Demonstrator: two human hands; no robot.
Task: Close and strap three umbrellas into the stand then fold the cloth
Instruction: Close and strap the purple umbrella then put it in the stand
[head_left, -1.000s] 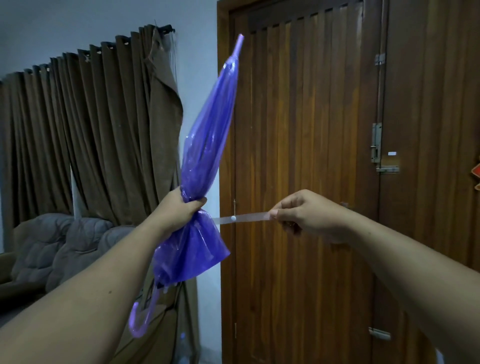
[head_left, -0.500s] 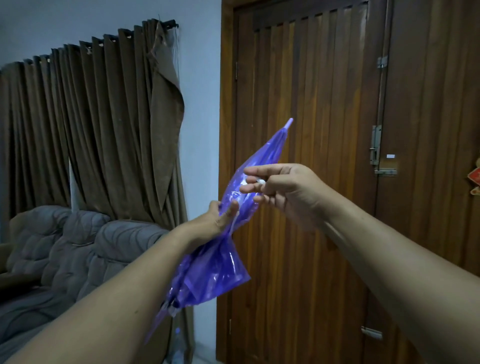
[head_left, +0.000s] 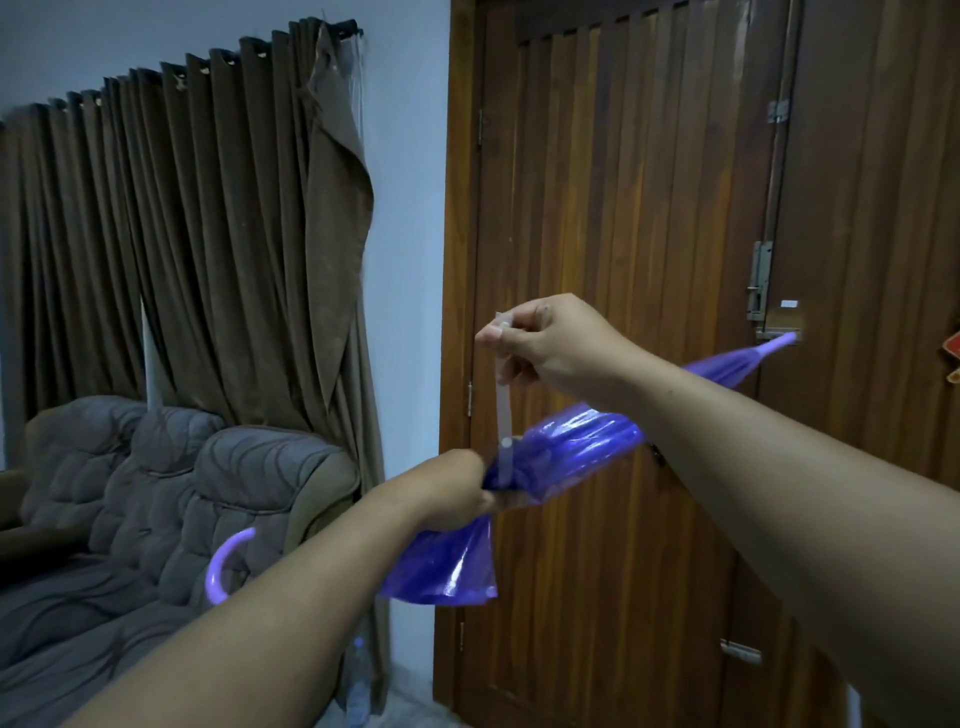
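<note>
Closed translucent purple plastic umbrella (head_left: 571, 441) held in mid-air, lying almost level, slanting up to the right. Pointed tip (head_left: 779, 345) far right, in front of the brown wooden slatted door (head_left: 623, 234). Curved lilac hook handle (head_left: 226, 569) low left, showing above the person's left forearm, in front of the grey tufted sofa (head_left: 156, 493).

Left hand (head_left: 452, 493) gripped round the bunched canopy at the umbrella's middle, fingers curled tight round it. Loose skirt of the canopy hangs down just below this hand.

Right hand (head_left: 550, 343) up above the umbrella, right of and higher than the left hand, apart from the canopy. Thumb and fingers pinch the end of a thin clear plastic closure strap (head_left: 503, 400). Strap runs straight down, taut, from the pinch to the canopy beside the left hand; small white snap button (head_left: 506, 442) on it near the canopy. Right forearm crosses in front of the umbrella's upper half, hiding part of it.

Brown pleated curtain (head_left: 182, 234) on the left wall behind the sofa. Clear plastic bottle (head_left: 358, 680) on the floor by the curtain's foot. Metal latch (head_left: 761, 283) on the door, right.
</note>
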